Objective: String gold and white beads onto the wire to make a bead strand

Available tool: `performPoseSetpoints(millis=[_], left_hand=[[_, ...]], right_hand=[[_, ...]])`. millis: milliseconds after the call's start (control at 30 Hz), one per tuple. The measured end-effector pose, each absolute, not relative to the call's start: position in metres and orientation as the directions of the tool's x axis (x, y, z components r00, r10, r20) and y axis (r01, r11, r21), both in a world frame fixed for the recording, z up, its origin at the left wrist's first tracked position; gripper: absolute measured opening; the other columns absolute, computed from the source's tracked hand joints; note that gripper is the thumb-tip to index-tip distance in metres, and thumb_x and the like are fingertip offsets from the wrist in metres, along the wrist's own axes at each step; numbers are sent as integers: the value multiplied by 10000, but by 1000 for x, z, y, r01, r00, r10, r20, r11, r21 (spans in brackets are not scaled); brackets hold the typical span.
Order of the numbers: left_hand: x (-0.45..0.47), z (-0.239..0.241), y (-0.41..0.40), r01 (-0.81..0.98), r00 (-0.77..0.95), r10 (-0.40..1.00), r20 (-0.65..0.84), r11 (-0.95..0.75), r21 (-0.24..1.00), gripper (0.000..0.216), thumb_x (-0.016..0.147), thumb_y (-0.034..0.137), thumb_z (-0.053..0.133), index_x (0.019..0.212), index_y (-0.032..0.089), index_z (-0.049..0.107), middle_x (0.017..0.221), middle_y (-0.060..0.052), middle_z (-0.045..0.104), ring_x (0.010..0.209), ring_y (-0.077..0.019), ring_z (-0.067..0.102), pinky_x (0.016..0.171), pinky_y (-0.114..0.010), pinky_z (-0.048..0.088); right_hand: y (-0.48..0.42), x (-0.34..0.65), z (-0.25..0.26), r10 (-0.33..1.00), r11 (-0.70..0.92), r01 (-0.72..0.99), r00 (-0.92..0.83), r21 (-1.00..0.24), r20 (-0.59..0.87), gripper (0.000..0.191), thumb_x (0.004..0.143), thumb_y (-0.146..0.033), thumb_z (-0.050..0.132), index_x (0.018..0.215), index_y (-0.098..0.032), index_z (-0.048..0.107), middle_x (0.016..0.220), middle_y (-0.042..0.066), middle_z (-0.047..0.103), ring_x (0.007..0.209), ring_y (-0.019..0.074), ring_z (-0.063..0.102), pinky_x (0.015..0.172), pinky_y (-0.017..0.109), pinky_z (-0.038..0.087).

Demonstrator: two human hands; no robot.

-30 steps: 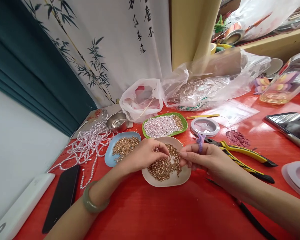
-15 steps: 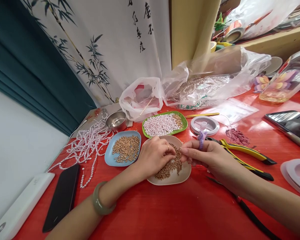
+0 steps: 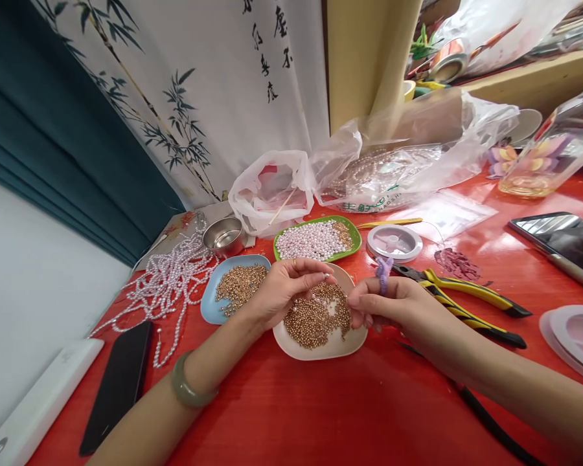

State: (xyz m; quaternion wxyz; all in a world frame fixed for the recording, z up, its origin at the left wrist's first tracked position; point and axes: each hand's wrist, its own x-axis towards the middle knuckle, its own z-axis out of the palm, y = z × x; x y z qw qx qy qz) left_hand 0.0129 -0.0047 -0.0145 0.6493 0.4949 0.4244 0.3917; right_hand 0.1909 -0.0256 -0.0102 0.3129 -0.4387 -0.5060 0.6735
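Observation:
A beige dish [image 3: 337, 349] full of small gold beads sits on the red table [image 3: 320, 414] in front of me. My left hand [image 3: 284, 288], with a green bangle on the wrist, hovers over the dish's left side, thumb and fingertips pinched on a small bead. My right hand [image 3: 393, 304] is at the dish's right rim, fingers pinched together on a thin thread I can barely see, with a purple loop [image 3: 383, 268] on its index finger. A blue dish [image 3: 212, 309] of gold beads and a green dish [image 3: 352, 230] of white pearls lie just behind.
Pearl strands [image 3: 170, 281] and a steel bowl [image 3: 225, 236] lie at the left, a black phone [image 3: 117, 385] nearer me. Yellow-handled pliers [image 3: 471, 304] and a thread spool [image 3: 394, 243] are right of my hands. Plastic bags [image 3: 393, 162] stand at the back; another phone [image 3: 558, 246] lies at the right.
My left hand has lifted off the gold beads and turned palm up, pinching a bead near the dish's far rim. My right hand has stayed at the dish's right edge.

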Motion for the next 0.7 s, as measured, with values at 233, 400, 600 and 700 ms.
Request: performPoseSetpoints(millis=[233,400,600,700], left_hand=[[13,-14,-6,-148,351,920,-177,241,959,109,636,219,674,740,187,674,733,-5,641,586,-53,501,469,-163,347],[12,-15,-6,-156,380,907,-184,258,953,93,650,213,670,741,194,681,702,7,629,552,-34,478,458,-149,338],[13,-15,-7,-130,376,905,-200,265,955,84,644,217,672,725,200,689,708,4,634,553,-41,479,464,-157,345],[14,-14,-7,-133,377,906,-194,260,956,81,638,213,679,716,196,692,701,5,633,534,-34,466,461,-151,343]], right_hand=[[-26,191,-11,858,-314,-11,-432,-950,-278,136,649,-252,601,538,-175,586,512,16,603,463,95,472,449,216,347],[-27,191,-10,850,-324,-27,-447,-946,-278,120,647,-233,602,547,-168,584,508,18,606,452,88,460,438,208,330],[-25,190,-10,841,-343,-45,-459,-938,-286,107,634,-221,603,543,-168,586,493,15,612,445,81,461,436,199,331],[-25,190,-10,842,-342,-49,-460,-938,-283,118,639,-234,604,543,-167,587,488,16,611,442,82,461,431,198,331]])
